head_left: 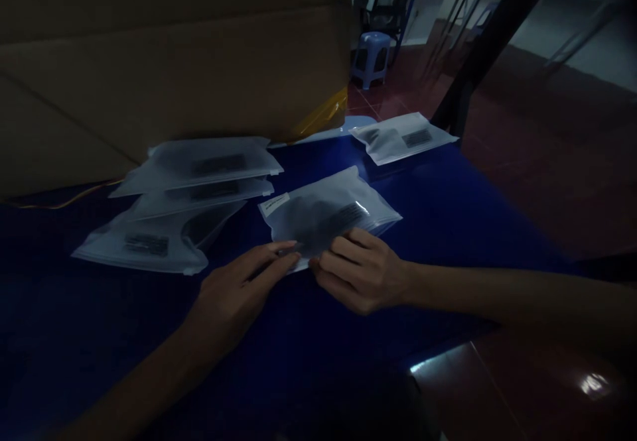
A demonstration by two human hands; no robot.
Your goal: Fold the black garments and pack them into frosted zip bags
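A frosted zip bag (318, 205) with a small white label at its left corner and dark printing lies on the blue table in front of me. Something dark shows through its plastic. My left hand (249, 278) pinches the bag's near left edge between thumb and fingers. On the near edge, just to the right, my right hand (361, 268) is closed with curled fingers gripping the plastic. The bit of edge under the right fingers is hidden.
Several similar zip bags (199, 169) overlap at the left. Another bag (403, 137) lies near the table's far right edge. A large cardboard box (174, 83) stands along the back. Beyond, a blue stool (371, 56) is on the red floor.
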